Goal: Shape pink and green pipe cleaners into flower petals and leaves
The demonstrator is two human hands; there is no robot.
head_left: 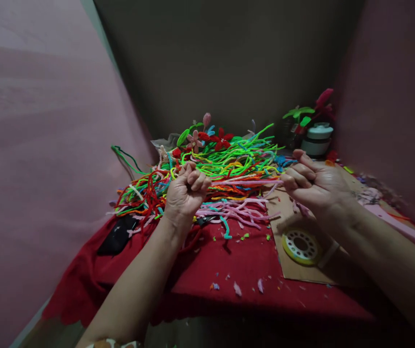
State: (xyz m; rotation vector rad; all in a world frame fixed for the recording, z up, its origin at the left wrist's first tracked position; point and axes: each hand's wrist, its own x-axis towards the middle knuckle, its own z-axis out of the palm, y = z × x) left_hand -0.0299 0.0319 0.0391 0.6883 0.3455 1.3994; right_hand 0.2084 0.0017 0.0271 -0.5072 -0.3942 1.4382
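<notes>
A pink pipe cleaner (245,182) runs straight and level between my two hands, above the table. My left hand (188,189) is closed in a fist around one end of it. The other end sits in the closed fingers of my right hand (310,181), whose thumb points up. Below and behind the hands spreads a heap of loose pipe cleaners (225,162), mostly green, red, orange and pink. A bunch of pink pipe cleaners (241,211) lies nearer to me, with dark-handled scissors (207,220) partly hidden beside it.
Finished pipe cleaner flowers (221,139) stand at the back. A black phone (117,235) lies left on the red cloth (236,270). On the right, a cardboard sheet (290,275) carries a tape roll (300,245). A pale blue jar (316,137) stands back right; walls close both sides.
</notes>
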